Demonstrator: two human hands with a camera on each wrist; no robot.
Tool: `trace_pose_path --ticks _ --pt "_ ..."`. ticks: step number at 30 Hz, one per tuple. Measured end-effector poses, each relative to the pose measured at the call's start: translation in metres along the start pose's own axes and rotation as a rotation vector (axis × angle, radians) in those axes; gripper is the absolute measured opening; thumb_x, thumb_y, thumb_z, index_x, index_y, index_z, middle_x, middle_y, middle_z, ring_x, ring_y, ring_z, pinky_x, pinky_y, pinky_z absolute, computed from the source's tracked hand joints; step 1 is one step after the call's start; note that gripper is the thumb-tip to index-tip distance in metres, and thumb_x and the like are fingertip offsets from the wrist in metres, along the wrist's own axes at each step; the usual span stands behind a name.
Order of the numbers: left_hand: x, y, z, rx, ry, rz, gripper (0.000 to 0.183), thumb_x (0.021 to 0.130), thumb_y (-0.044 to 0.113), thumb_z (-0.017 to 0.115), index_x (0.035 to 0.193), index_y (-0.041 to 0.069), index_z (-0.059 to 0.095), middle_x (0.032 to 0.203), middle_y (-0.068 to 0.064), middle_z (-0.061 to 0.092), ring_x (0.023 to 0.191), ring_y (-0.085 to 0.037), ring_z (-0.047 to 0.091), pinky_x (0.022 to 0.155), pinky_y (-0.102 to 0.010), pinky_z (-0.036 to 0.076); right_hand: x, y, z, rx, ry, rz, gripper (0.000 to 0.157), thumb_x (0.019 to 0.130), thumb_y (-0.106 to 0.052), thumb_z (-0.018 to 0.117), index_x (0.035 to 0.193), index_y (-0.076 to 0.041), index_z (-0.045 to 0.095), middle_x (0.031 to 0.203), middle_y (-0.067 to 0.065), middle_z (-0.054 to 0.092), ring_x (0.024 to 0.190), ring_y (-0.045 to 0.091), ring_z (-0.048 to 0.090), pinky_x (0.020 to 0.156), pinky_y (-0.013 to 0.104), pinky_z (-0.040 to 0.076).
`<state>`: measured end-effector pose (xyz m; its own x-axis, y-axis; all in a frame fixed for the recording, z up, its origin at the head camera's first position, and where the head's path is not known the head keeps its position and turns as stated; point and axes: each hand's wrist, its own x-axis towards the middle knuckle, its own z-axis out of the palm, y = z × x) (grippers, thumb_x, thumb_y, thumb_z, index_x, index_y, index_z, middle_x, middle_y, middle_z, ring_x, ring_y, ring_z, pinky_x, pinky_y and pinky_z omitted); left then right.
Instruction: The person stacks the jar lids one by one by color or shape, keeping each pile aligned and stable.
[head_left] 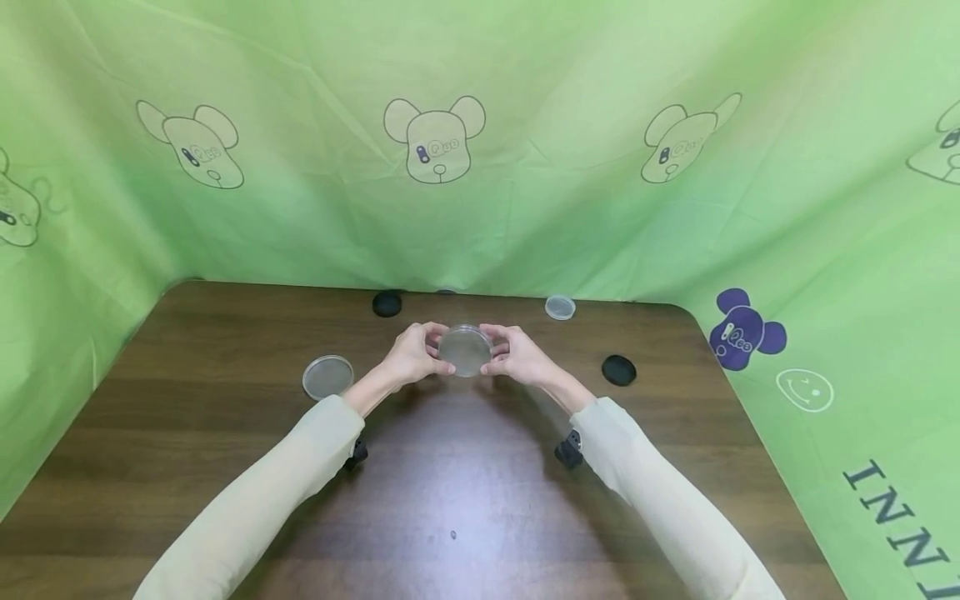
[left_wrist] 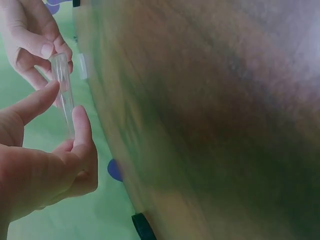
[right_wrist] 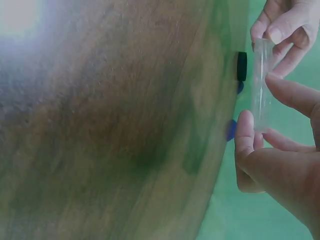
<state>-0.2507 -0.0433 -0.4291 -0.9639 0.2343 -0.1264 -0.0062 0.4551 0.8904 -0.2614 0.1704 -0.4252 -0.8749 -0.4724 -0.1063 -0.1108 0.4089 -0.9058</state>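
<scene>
A clear, round petri dish (head_left: 465,352) is held up above the far half of the table between both hands. My left hand (head_left: 414,353) grips its left edge, thumb on the near side and fingers behind. On the opposite edge, my right hand (head_left: 517,355) pinches it the same way. Edge-on in the left wrist view, the petri dish (left_wrist: 62,82) shows as a thin clear disc with a rim. From the right wrist, the petri dish (right_wrist: 262,85) stands nearly upright between the fingertips of both hands.
On the brown wooden table (head_left: 450,483) lie a larger clear dish (head_left: 327,377) at left, a small clear dish (head_left: 560,307) at back right, a black round dish (head_left: 387,303) at back left and another black round dish (head_left: 618,370) at right. A green printed curtain (head_left: 480,233) hangs behind.
</scene>
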Motion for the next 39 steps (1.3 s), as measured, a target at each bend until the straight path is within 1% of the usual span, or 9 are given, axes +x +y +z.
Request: trace_pose_path --ticks 4,7,14,20,23,27,34,39 --pt "-0.006 -0.003 -0.001 -0.020 -0.019 -0.023 0.067 0.071 -0.001 0.083 0.132 0.002 0.054 0.120 -0.017 0.055 0.101 -0.027 0.061 0.080 -0.033 0.053 -0.005 0.000 0.005 0.035 0.009 0.046 0.073 0.078 0.012 0.069 0.142 0.011 0.033 0.141 0.027 0.042 0.109 0.042 0.055 0.083 0.028 0.052" --pt "-0.012 -0.005 -0.004 -0.028 -0.029 -0.032 0.066 0.071 0.000 0.083 0.131 0.002 0.055 0.120 -0.017 0.056 0.102 -0.027 0.061 0.080 -0.033 0.053 -0.009 -0.002 0.010 0.067 0.010 0.070 0.072 0.079 0.011 0.069 0.143 0.008 0.035 0.140 0.026 0.044 0.109 0.041 0.055 0.083 0.029 0.051" --pt "-0.024 -0.007 -0.006 -0.018 -0.030 -0.053 0.065 0.070 0.001 0.085 0.128 0.004 0.057 0.118 -0.015 0.055 0.098 -0.024 0.060 0.076 -0.031 0.053 -0.016 -0.004 0.018 0.069 0.004 0.075 0.072 0.078 0.010 0.070 0.142 0.007 0.038 0.137 0.024 0.046 0.105 0.036 0.056 0.081 0.028 0.051" --pt "-0.032 -0.006 -0.006 -0.027 -0.055 -0.044 0.065 0.068 0.000 0.085 0.127 0.002 0.056 0.118 -0.016 0.054 0.095 -0.023 0.060 0.073 -0.029 0.052 -0.025 -0.005 0.024 0.095 0.010 0.078 0.072 0.077 0.013 0.070 0.141 0.010 0.036 0.135 0.027 0.046 0.104 0.038 0.056 0.079 0.026 0.052" --pt "-0.037 -0.006 -0.005 -0.018 -0.049 -0.036 0.065 0.068 -0.001 0.086 0.126 0.002 0.057 0.116 -0.016 0.054 0.093 -0.022 0.060 0.072 -0.029 0.053 -0.030 -0.005 0.027 0.105 0.011 0.065 0.072 0.077 0.012 0.070 0.141 0.011 0.037 0.134 0.028 0.047 0.104 0.040 0.055 0.078 0.026 0.052" --pt "-0.046 -0.008 -0.004 0.013 -0.028 -0.016 0.064 0.067 -0.001 0.086 0.124 0.001 0.059 0.111 -0.014 0.055 0.089 -0.020 0.061 0.069 -0.028 0.053 -0.037 -0.005 0.032 0.105 -0.001 0.049 0.072 0.077 0.011 0.071 0.140 0.011 0.037 0.131 0.027 0.049 0.101 0.036 0.057 0.077 0.024 0.052" --pt "-0.059 -0.012 0.002 0.014 -0.027 -0.021 0.064 0.066 0.000 0.087 0.124 0.003 0.061 0.110 -0.012 0.056 0.088 -0.019 0.061 0.070 -0.028 0.053 -0.049 -0.006 0.037 0.081 -0.004 0.035 0.070 0.076 0.011 0.071 0.138 0.013 0.039 0.126 0.028 0.052 0.092 0.031 0.059 0.073 0.022 0.051" --pt "-0.064 -0.012 0.008 0.041 -0.016 0.014 0.062 0.065 0.001 0.088 0.122 0.001 0.062 0.106 -0.011 0.057 0.085 -0.018 0.063 0.069 -0.029 0.053 -0.056 -0.007 0.038 0.069 -0.002 0.045 0.069 0.075 0.011 0.072 0.137 0.013 0.041 0.124 0.028 0.051 0.088 0.027 0.057 0.070 0.021 0.050"
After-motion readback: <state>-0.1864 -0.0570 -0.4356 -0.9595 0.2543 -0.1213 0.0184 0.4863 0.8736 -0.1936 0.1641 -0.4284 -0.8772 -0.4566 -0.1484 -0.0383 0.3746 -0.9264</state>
